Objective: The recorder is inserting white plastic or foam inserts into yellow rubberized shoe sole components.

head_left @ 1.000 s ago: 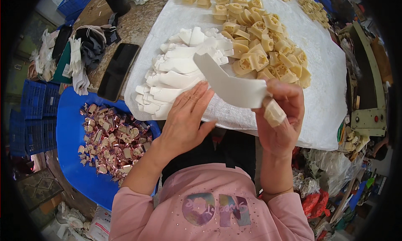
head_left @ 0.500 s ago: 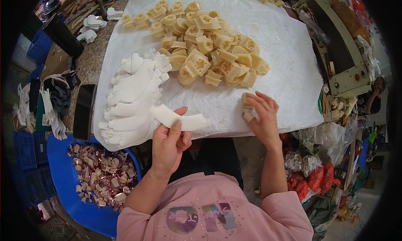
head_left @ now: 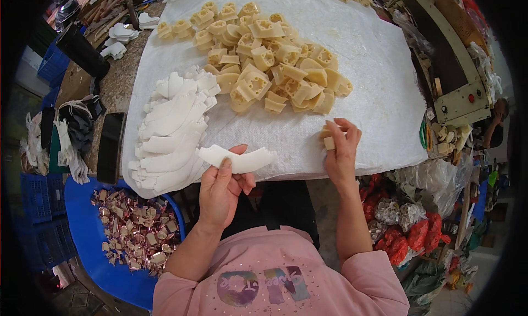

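My left hand [head_left: 218,188] pinches a white, slightly bent strip [head_left: 250,161] between thumb and fingers, just above the front edge of the sheet-covered table. Over the sheet's right front part, my right hand [head_left: 343,151] has its fingertips closed on a small tan block [head_left: 329,143], partly hidden by them. A second tan bit seems to lie behind it, but the fingers cover most of it. To the left, a heap of similar white strips [head_left: 170,126] overlaps in layers. Beyond the hands is a big pile of cream moulded pieces [head_left: 258,79] with hollow ends.
A white woven sheet [head_left: 379,85] covers the table. By its left edge lie a black phone [head_left: 111,145] and a dark cylinder [head_left: 82,49]. Below left stands a blue tub [head_left: 80,217] of shiny pinkish pieces. A greenish machine [head_left: 462,90] and plastic bags [head_left: 423,178] are at right.
My right hand's fingers have drawn together on the tan block, which has shifted slightly. The white strip in my left hand has tilted a little, its right end rising.
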A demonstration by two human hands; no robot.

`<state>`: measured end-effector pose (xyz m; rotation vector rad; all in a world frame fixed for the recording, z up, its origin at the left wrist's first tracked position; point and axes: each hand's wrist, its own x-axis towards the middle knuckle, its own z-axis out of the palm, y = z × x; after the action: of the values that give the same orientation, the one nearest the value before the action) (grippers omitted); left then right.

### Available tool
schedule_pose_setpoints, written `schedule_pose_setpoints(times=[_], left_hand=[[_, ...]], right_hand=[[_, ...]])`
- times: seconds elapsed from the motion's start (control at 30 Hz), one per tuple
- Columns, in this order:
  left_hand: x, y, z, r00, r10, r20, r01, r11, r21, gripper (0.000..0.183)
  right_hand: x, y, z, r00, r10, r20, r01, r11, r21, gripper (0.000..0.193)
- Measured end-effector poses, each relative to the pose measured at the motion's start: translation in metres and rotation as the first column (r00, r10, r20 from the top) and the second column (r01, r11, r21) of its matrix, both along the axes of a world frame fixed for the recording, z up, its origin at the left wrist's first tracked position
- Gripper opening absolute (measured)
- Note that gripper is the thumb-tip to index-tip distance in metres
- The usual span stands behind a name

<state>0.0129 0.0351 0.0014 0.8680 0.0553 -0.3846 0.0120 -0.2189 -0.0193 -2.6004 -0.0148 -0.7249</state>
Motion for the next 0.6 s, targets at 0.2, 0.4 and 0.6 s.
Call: schedule_pose_setpoints(times=[0.2,0.4,0.6], left_hand=[[0.000,-0.003,0.002,0.999,0.002,0.037,-0.003,1.000,0.030,0.041],[-0.013,-0.010,0.012,0.995,0.085,0.052,-0.089,0.992,0.086,0.043],[-0.019,-0.004,0.019,0.986,0.010,0.166,-0.017,0.999,0.039,0.044]], right_hand=[[-0.015,0.028,0.036,0.986,0.153,-0.069,-0.127,0.950,0.286,0.045],[-0.016,0.097,0.041,0.828,0.472,0.303,-0.552,0.592,0.587,0.036],[-0.013,0.111,0.023,0.741,0.438,0.509,-0.637,0.697,0.328,0.043]])
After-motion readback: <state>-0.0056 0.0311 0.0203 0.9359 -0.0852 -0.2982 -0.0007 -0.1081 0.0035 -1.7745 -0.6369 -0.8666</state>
